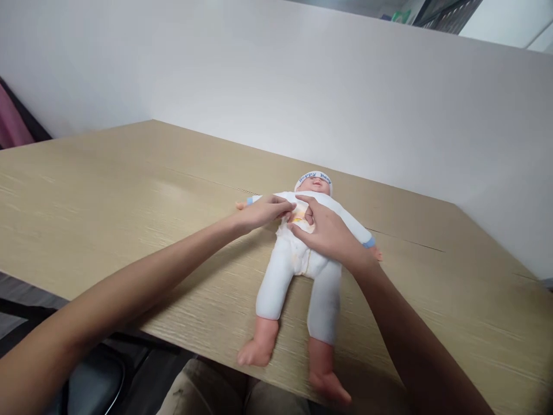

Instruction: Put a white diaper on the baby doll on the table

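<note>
A baby doll [285, 282] in a white suit with blue cuffs lies on its back, feet towards me. A white cap [314, 174] with blue lettering covers its head. Around its hips is a white diaper [299, 253] with a yellow-orange print at the waist. My left hand [268, 211] is closed at the waist on the left side, fingertips pinching the diaper's edge. Over the right side of the waist rests my right hand [326, 230], thumb and index finger spread apart, the other fingers curled in. My hands partly cover the diaper's front.
The doll lies on a wide wooden table [129, 190] with thin seams, its feet near the front edge. A white partition [259, 75] rises behind. Below the table at the left is a dark chair [95, 377]; something pink [15, 124] is at the far left.
</note>
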Motion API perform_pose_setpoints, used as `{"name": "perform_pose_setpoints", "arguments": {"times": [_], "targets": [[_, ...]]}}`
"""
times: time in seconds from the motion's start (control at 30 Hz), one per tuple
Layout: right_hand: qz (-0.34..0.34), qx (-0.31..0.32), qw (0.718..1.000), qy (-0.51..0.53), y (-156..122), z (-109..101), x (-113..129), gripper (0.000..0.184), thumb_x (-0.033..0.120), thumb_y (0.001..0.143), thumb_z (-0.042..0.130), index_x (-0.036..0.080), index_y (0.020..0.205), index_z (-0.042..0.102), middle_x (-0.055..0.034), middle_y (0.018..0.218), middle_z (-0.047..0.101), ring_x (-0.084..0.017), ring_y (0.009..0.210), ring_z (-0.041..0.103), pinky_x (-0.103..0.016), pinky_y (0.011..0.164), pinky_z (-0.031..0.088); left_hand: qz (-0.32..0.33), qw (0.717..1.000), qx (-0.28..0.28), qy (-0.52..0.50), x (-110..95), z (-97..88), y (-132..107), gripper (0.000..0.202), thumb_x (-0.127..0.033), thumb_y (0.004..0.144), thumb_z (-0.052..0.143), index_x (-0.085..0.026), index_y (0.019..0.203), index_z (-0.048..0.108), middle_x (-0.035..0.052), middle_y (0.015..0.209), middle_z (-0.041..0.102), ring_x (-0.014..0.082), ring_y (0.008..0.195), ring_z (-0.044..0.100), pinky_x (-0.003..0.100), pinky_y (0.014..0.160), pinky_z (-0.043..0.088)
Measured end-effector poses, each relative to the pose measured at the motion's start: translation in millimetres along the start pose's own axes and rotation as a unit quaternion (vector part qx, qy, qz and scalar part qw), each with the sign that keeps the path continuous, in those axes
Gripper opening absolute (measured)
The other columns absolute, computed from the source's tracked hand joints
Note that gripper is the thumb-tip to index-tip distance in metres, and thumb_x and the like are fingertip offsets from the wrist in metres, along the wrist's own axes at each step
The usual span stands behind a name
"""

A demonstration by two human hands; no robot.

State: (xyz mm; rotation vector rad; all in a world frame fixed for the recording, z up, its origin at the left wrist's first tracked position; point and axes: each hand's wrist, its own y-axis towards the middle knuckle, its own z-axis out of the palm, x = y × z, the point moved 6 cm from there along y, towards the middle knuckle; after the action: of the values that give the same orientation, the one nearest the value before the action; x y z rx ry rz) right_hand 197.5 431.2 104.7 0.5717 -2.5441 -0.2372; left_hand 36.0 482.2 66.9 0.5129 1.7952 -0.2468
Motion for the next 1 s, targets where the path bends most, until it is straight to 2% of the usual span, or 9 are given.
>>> {"name": "perform_pose_setpoints", "arguments": {"times": [0.1,0.27,0.4,0.5,0.67,0.8,0.87,0.93,1.0], "targets": [[0.02,0.003,0.999,0.042,-1,-2,-6,0.065,0.049,0.098,0.071,0.023,0.156,0.058,-0.0019,0.095,0.068,-0.024,0.089,0.065,-0.038,0.084,0.048,0.005,0.999,0.005,-0.042,3,22.1,10,0.041,-0.05,0.097,0.062,-0.021,0.069,0.06,0.0019,0.071,0.053,0.0174,0.067,0.046,0.034,0.064,0.036],[0.042,-0.035,0.993,0.107,-2,-3,-15,0.047,0.052,0.106,0.059,0.024,0.142,0.069,-0.0011,0.094,0.066,-0.019,0.08,0.059,-0.034,0.076,0.045,0.038,0.996,0.016,-0.077,10,23.7,8,0.055,-0.061,0.11,0.039,-0.022,0.076,0.056,0.0024,0.075,0.054,0.0185,0.071,0.049,0.035,0.071,0.043],[0.039,-0.045,0.992,0.107,-2,-3,-15,0.039,0.034,0.103,0.058,0.027,0.138,0.072,0.0007,0.091,0.065,-0.017,0.075,0.056,-0.033,0.074,0.043,0.072,0.992,-0.018,-0.103,17,14.9,1,0.036,-0.059,0.106,0.057,-0.023,0.098,0.054,-0.0002,0.085,0.058,0.0163,0.074,0.053,0.031,0.071,0.045],[0.046,-0.05,0.992,0.103,-2,-3,-15,0.04,0.032,0.101,0.058,0.027,0.138,0.071,0.0012,0.09,0.064,-0.017,0.075,0.057,-0.033,0.074,0.043,0.071,0.993,-0.061,-0.068,28,13.8,0,0.039,-0.057,0.098,0.072,-0.024,0.109,0.054,-0.0011,0.091,0.059,0.0149,0.076,0.055,0.029,0.068,0.044],[0.044,-0.079,0.992,0.093,3,0,-19,0.041,0.025,0.094,0.06,0.024,0.134,0.07,0.0037,0.078,0.059,-0.019,0.074,0.059,-0.033,0.075,0.044,0.051,0.993,-0.087,-0.059,39,18.0,1,0.041,-0.057,0.097,0.072,-0.023,0.111,0.052,-0.0027,0.088,0.055,0.0151,0.076,0.054,0.028,0.068,0.043],[0.014,-0.152,0.984,0.089,-2,-10,-13,0.047,0.01,0.085,0.051,0.022,0.126,0.071,0.0022,0.078,0.054,-0.02,0.074,0.057,-0.034,0.079,0.047,0.089,0.978,-0.19,0.021,12,8.3,-20,0.033,-0.046,0.098,0.073,-0.022,0.11,0.054,0.0041,0.114,0.063,0.0151,0.084,0.057,0.031,0.077,0.047],[-0.014,-0.183,0.98,0.081,-17,-18,-1,0.044,0.007,0.085,0.049,0.023,0.119,0.072,-0.001,0.084,0.058,-0.021,0.078,0.058,-0.036,0.082,0.049,0.14,0.967,-0.202,0.067,-13,10.3,-42,0.025,-0.044,0.103,0.067,-0.022,0.111,0.058,0.0047,0.12,0.066,0.0156,0.085,0.057,0.032,0.079,0.048],[-0.048,-0.193,0.977,0.078,-42,-23,17,0.03,0.011,0.091,0.051,0.025,0.109,0.071,-0.0046,0.094,0.064,-0.022,0.083,0.062,-0.038,0.083,0.053,0.189,0.964,-0.157,0.103,-35,20.7,-67,0.022,-0.045,0.108,0.061,-0.023,0.11,0.062,0.0037,0.113,0.07,0.0176,0.086,0.058,0.033,0.079,0.047],[-0.07,-0.172,0.978,0.094,-73,-22,32,0.012,0.02,0.097,0.058,0.026,0.102,0.067,-0.0068,0.102,0.067,-0.024,0.088,0.065,-0.038,0.081,0.056,0.215,0.963,-0.064,0.15,-47,37.0,-90,0.025,-0.046,0.111,0.057,-0.024,0.106,0.068,0.0033,0.103,0.073,0.0205,0.089,0.061,0.035,0.083,0.047]]}}
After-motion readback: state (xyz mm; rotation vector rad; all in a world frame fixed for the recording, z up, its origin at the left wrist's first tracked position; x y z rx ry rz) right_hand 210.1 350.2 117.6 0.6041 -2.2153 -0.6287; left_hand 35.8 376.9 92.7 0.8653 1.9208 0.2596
